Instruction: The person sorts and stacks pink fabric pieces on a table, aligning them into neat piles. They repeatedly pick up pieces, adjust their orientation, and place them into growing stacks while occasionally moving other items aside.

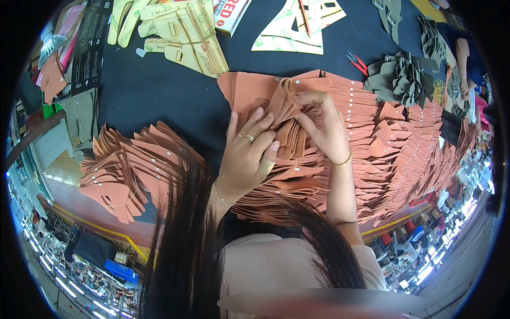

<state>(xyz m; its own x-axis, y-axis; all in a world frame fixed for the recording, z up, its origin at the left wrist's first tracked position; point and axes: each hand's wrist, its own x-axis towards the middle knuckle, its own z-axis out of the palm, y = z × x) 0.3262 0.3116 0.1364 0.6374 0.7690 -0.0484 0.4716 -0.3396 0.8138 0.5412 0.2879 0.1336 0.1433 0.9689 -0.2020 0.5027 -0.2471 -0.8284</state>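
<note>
1. Sorting tan leather pieces (289, 125) at a dark worktable (159, 90), a person leans over the stack, long dark hair (186, 234) hanging into the lower view.

2. Left hand (247, 157), ring on one finger, lies flat on the pieces just left of centre; its fingers are spread slightly apart, pressing the stack down and gripping nothing.

3. Right hand (321, 125), a gold bracelet (342, 161) at the wrist, has thumb and fingertips pinched together on the folded top edge of one piece, lifting it off the stack between the two hands.

4. Left of the hands, a fanned bundle (127, 170) of the same tan pieces, tied with a thin band, sits at the table's near edge. Judging from the band, this lot looks already counted.

5. Right of the hands, a long overlapping row (409, 138) of tan pieces runs toward the table's right end, each carrying a small pale tag. Most of it seems still loose, so much of the work appears to be left.

6. Farther back lie grey-green cut pieces (398, 77) with red-handled snips (357, 62) just beside them.

7. At the far edge rest cream card patterns (183, 32) and a pale triangular template (289, 32).

8. Another person's arm (463, 58) shows at the upper right, well apart from the worker's hands.
</note>
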